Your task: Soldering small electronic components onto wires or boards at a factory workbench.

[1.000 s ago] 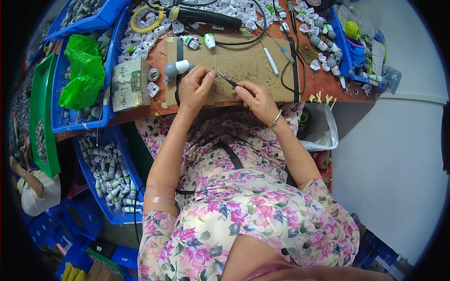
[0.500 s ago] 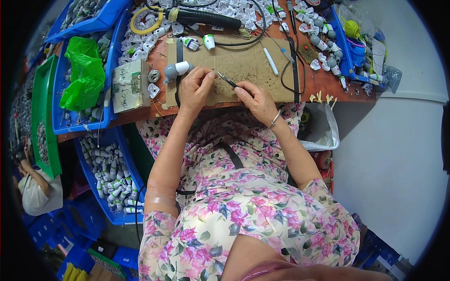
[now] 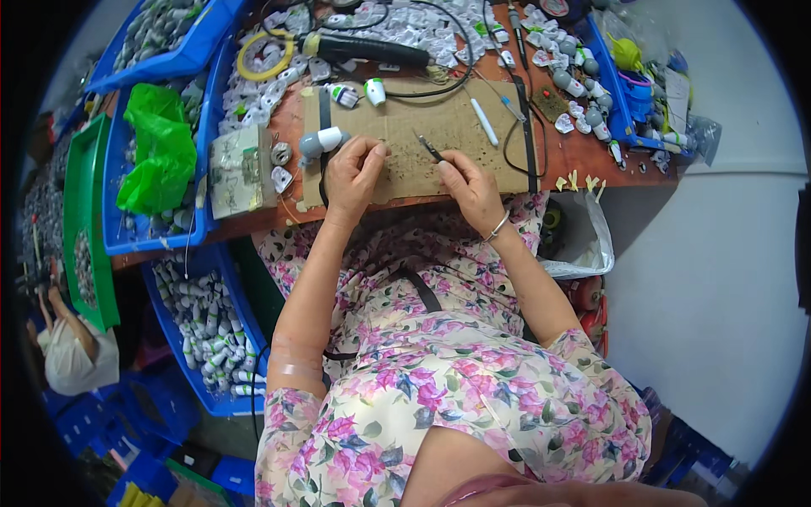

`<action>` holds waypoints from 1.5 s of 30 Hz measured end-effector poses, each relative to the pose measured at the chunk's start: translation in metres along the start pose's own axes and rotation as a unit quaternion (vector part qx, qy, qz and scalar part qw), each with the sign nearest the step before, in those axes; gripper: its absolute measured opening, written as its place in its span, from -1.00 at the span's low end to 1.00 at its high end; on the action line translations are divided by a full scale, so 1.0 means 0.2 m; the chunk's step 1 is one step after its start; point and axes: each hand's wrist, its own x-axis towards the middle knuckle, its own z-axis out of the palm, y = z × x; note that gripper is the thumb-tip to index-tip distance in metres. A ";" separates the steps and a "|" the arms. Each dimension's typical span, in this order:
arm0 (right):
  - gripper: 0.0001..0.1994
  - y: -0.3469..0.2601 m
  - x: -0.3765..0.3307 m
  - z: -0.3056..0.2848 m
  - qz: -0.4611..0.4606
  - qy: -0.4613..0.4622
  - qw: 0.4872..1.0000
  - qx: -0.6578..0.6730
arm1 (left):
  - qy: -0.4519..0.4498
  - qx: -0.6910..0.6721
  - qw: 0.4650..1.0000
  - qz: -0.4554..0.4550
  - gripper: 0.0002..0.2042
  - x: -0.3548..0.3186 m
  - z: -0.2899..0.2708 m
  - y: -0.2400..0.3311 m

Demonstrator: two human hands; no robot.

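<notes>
My left hand (image 3: 353, 176) is closed over the cardboard sheet (image 3: 405, 114), thumb and forefinger pinched together; whatever is between them is too small to make out. Against its knuckles, on the far left side, is a grey-and-white bulb-shaped part (image 3: 324, 141); I cannot tell whether the curled fingers hold it. My right hand (image 3: 471, 188) grips dark-handled tweezers (image 3: 430, 148), whose slim metal tips point up and left, apart from the left hand. Farther out on the cardboard lie a white-and-green cap (image 3: 375, 91) and a ribbed white-and-green piece (image 3: 343, 95).
A white pen-like stick (image 3: 484, 121) and a dark cable (image 3: 507, 148) lie at right. Behind are a black cylindrical tool (image 3: 363, 49), a yellow tape ring (image 3: 265, 56) and heaped white parts (image 3: 422, 29). Blue bins (image 3: 114, 211) flank the table; another person's arm (image 3: 74, 329) shows far left.
My right hand has drawn the tweezers rightward, away from the left hand's fingertips. The left hand keeps its pinch. The whole view has shifted slightly, with the tabletop lower in it.
</notes>
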 end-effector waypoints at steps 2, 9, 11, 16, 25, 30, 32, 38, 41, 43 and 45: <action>-0.68 -0.03 0.00 -0.02 -0.041 0.036 0.998 -0.026 | 0.024 0.015 0.999 0.038 -0.84 0.01 0.01 0.00; -0.57 -0.03 -0.03 -0.25 -0.207 0.145 0.917 -0.309 | -0.003 -0.073 0.997 -0.014 -0.82 0.00 0.04 -0.02; -0.57 0.03 -0.04 -0.35 -0.192 0.186 0.910 -0.318 | 0.002 -0.067 0.998 0.002 -0.84 0.00 0.03 -0.03; -0.59 0.28 -0.11 -0.74 -0.083 0.228 0.858 -0.452 | 0.023 0.042 0.999 0.015 -0.83 -0.01 0.02 -0.05; -0.59 0.73 0.02 -1.11 -0.186 0.121 0.836 -0.501 | 0.087 0.015 0.989 0.118 -0.83 0.00 0.06 -0.06; -0.56 0.79 0.09 -1.10 -0.194 0.153 0.795 -0.554 | 0.080 0.004 0.991 0.111 -0.83 0.00 0.05 -0.04; -0.53 0.73 0.09 -1.06 -0.165 0.173 0.779 -0.580 | 0.082 0.006 0.990 0.119 -0.82 0.00 0.05 -0.03; -0.60 0.33 0.08 -0.83 -0.104 0.252 0.827 -0.492 | 0.067 0.017 0.997 0.040 -0.81 -0.01 0.06 -0.08; -0.70 0.17 0.08 -0.50 -0.226 0.218 0.923 -0.222 | 0.071 0.039 0.995 0.057 -0.84 -0.01 0.05 -0.10; -0.80 0.06 0.06 -0.28 -0.227 0.087 0.947 -0.211 | 0.030 -0.027 0.999 0.009 -0.85 0.00 0.03 -0.10; -0.83 -0.02 0.10 -0.03 -0.278 0.095 0.941 -0.165 | 0.022 -0.069 0.997 0.003 -0.83 0.00 0.04 -0.08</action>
